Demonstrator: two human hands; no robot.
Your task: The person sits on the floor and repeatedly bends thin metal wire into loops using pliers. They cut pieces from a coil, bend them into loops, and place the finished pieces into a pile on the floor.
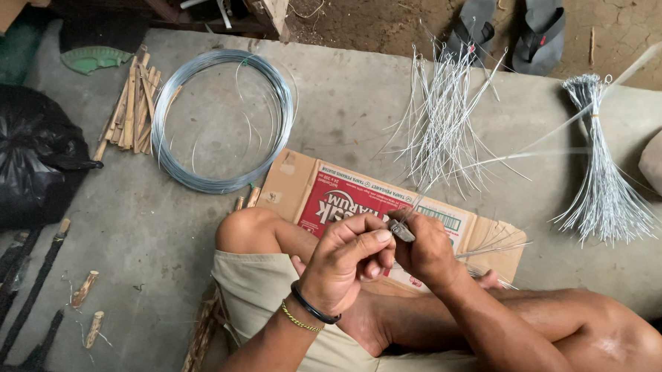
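My left hand (347, 261), with a black band and a gold chain at the wrist, pinches a small grey metal piece (401, 230) between thumb and fingers. My right hand (425, 250) closes on the same piece from the other side, over my crossed legs. A long thin wire (537, 134) runs up and to the right from my hands. Under me lies a flattened red and white cardboard box (331, 190).
A coil of grey wire (172, 163) lies on the concrete at the upper left beside split bamboo sticks (130, 105). A loose pile of cut wires (440, 122) and a tied wire bundle (602, 174) lie to the right. A black bag (17, 159) sits far left; sandals (540, 28) lie on the dirt.
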